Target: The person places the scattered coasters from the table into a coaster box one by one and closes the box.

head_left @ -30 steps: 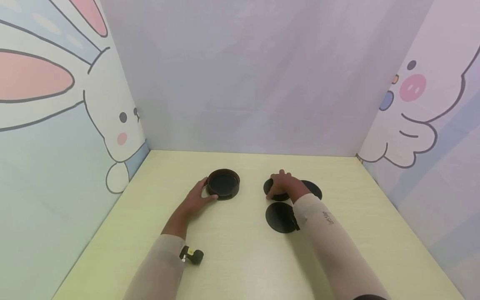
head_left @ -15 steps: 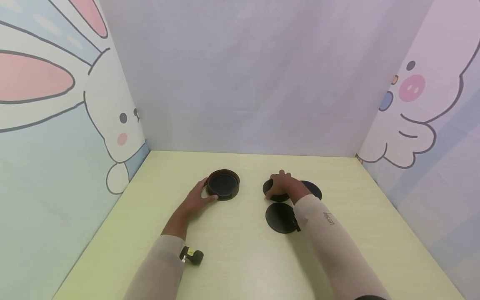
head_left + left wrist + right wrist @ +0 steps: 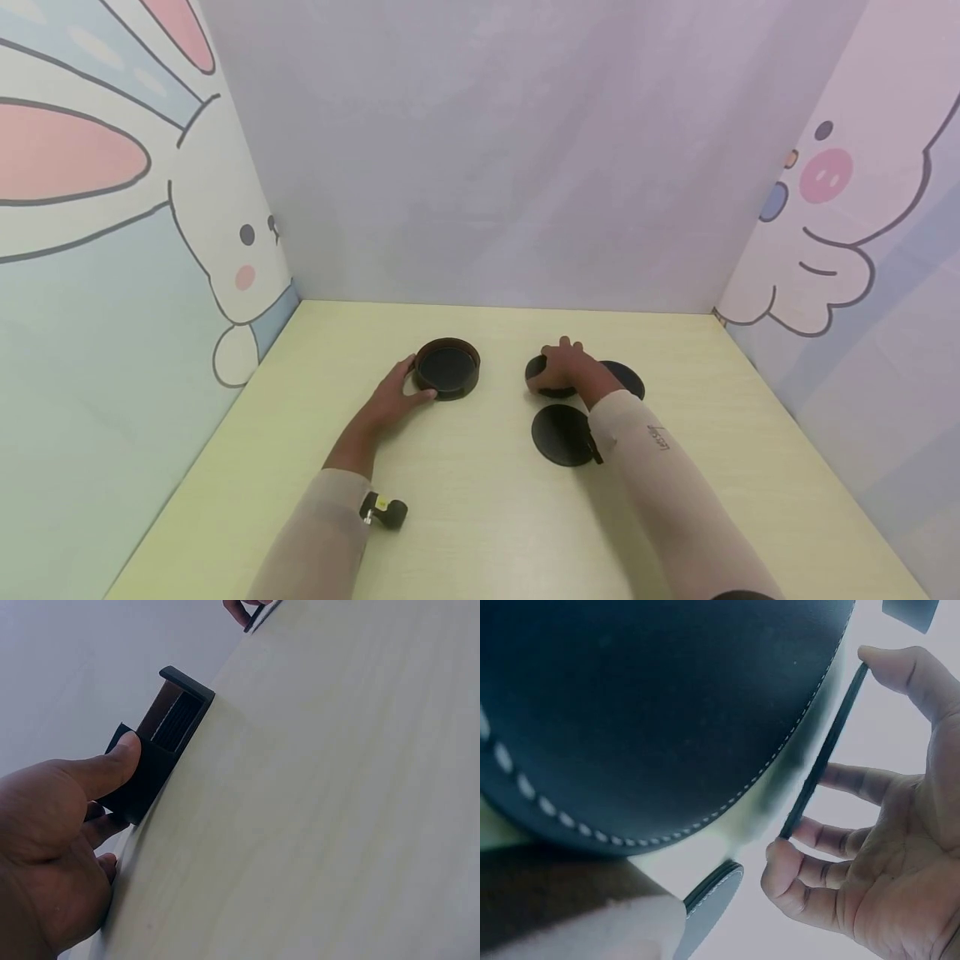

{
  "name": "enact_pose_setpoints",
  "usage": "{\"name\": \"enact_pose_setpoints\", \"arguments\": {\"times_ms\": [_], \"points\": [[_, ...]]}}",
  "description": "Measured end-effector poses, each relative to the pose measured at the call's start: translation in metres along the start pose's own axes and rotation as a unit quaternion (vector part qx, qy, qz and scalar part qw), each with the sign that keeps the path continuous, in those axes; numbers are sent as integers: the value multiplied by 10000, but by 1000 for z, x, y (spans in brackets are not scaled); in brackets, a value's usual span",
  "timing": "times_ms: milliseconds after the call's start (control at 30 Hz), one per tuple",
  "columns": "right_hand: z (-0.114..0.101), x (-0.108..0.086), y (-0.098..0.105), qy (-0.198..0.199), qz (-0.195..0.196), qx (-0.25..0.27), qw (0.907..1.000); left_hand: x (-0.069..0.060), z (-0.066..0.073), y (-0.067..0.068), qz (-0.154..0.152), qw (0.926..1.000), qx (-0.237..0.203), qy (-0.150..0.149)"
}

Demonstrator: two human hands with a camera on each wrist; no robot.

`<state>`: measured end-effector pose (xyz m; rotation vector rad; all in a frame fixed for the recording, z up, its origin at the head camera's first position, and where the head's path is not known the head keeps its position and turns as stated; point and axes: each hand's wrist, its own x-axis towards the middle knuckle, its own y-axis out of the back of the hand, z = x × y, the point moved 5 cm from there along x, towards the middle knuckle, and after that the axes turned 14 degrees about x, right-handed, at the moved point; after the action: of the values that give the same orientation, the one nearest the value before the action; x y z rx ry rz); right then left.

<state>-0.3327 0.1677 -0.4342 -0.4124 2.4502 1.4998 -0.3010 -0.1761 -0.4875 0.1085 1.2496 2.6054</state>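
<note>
Walls: the back wall (image 3: 495, 167) is standing plain beyond you, while a drawn rabbit (image 3: 217, 242) is filling the left wall (image 3: 90, 350) and a pink-snouted figure (image 3: 840, 208) the right wall (image 3: 900, 400).
Surface: the pale surface (image 3: 465, 517) is carrying everything before you.
Sleeves: your left sleeve (image 3: 318, 533) and right sleeve (image 3: 667, 483) are reaching in from the near edge.
Left hand: your left hand (image 3: 392, 398) is gripping the holder's side, thumb pressing its outer wall.
Right hand: your right hand (image 3: 566, 367) is pinching the held disc by its rim, thumb at one end, fingers at the other.
Holder: the round dark holder (image 3: 471, 384) is resting left of the discs; the left wrist view alone is showing a side opening with dark layered edges inside.
Discs: the held disc (image 3: 825, 752) is appearing edge-on in the right wrist view; the near disc (image 3: 558, 435) and far disc (image 3: 626, 379) are lying beside it, and white stitching is showing only from that wrist.
Wrist device: a black device (image 3: 392, 514) is sitting at your left cuff, its yellow label (image 3: 381, 503) unreadable.
Lettering: small dark lettering (image 3: 657, 437) is marking your right sleeve, seemingly starting "Lets", the rest being too small to read.
</note>
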Motion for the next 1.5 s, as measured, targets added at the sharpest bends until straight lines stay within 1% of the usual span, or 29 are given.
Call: {"name": "enact_pose_setpoints", "arguments": {"times_ms": [200, 500, 800, 1100, 1500], "points": [[-2, 2, 3, 172, 199, -23, 9997, 0, 0, 0, 9, 10000, -82, 14], [-11, 4, 6, 326, 401, 30, 9987, 1, 1, -1, -4, 10000, -40, -2], [-29, 3, 7, 641, 662, -101, 9957, 4, 2, 0, 31, 10000, 30, -60], [-46, 4, -1, 944, 964, -199, 9907, 4, -1, -1, 36, 10000, 27, -59], [-68, 4, -9, 1186, 1074, -231, 9868, 1, 0, -1, 45, 10000, 3, -46]]}}
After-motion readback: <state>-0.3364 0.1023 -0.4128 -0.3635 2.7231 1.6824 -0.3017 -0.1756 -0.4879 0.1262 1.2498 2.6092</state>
